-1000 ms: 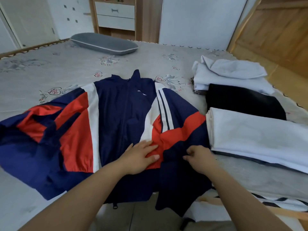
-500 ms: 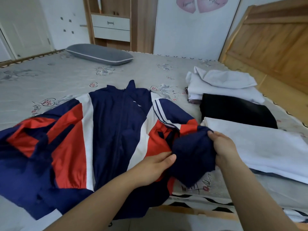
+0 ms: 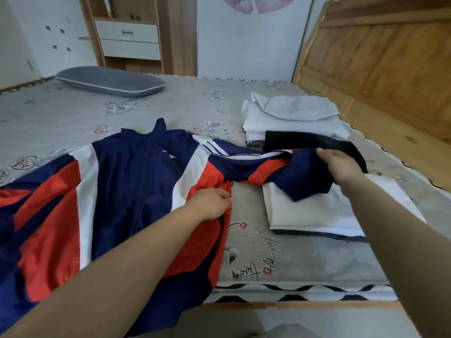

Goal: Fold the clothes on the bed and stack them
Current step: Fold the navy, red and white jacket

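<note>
**A:** Where's the jacket point(image 3: 127, 181) now?

**B:** Spread face up across the near left part of the bed point(image 3: 256, 252), collar pointing away from you, hem hanging over the near edge. Its sleeve point(image 3: 280, 167) has changed most: half a second ago you had it bunched up in front of your chest, and now it's pulled out straight to the right.

**A:** What is your right hand point(image 3: 339, 165) doing?

**B:** It grips the navy cuff end of that sleeve, fingers curled into the cloth. It has moved out to the right and farther from you, and the cuff now hangs over the folded white garment point(image 3: 324, 211), with the folded black garment point(image 3: 305, 142) just behind your hand.

**A:** And your left hand point(image 3: 210, 203)?

**B:** Earlier it lay flat with its fingers straight, near the bunched sleeve. Now it sits at the jacket's right edge, fingers curled, pinching the red cloth there.

**A:** Anything else shifted?

**B:** The white pile point(image 3: 288, 115) behind the black garment and the grey pillow point(image 3: 109, 80) at the far side lie as they did.
</note>
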